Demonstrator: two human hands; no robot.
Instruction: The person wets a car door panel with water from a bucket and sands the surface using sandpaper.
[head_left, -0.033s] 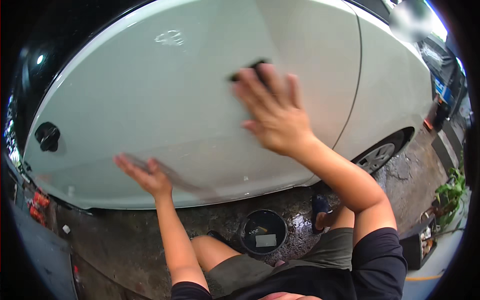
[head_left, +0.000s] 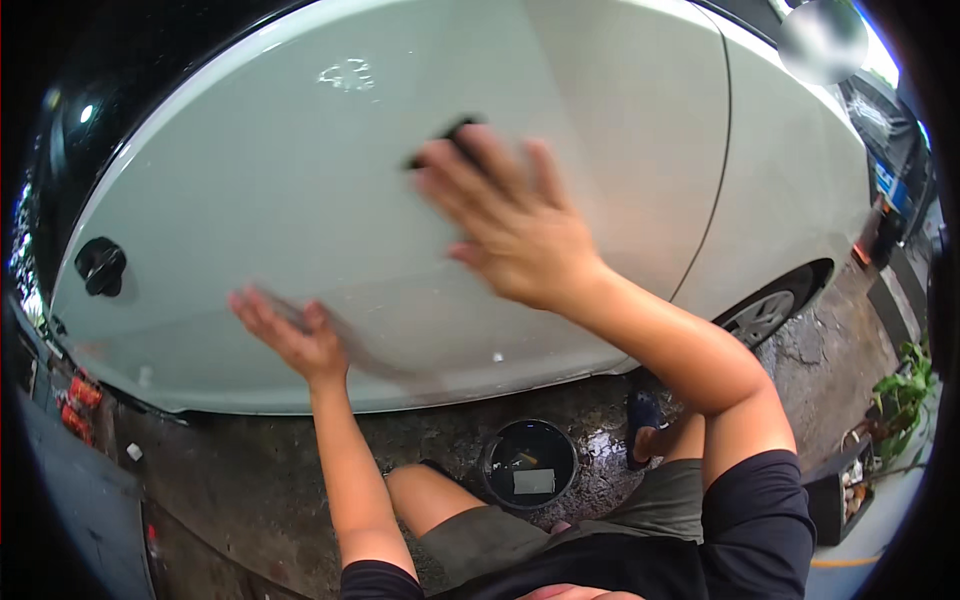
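A pale, whitish car door point(head_left: 300, 200) fills most of the view in front of me. My right hand point(head_left: 525, 240) presses a dark flat pad point(head_left: 440, 145) against the door panel; the fingers lie over it, blurred, and hide most of it. Farther left and lower down, my left hand point(head_left: 295, 335) is stretched out at the door with nothing in it. A whitish wet patch point(head_left: 347, 75) shows near the door's upper part. On the ground between my legs stands a round dark bucket point(head_left: 500, 437) with water and a grey rectangular piece point(head_left: 533, 481) in it.
A black fitting point(head_left: 100, 266) sits on the car at the left. At the right are the wheel point(head_left: 762, 315), a potted plant point(head_left: 905, 385) and a planter box point(head_left: 838, 497). Wet concrete point(head_left: 260, 480) lies below. Orange-red items point(head_left: 80, 410) are at the left edge.
My right hand has slid left across the door with the dark pad. The left hand stays in nearly the same place. The view has shifted slightly.
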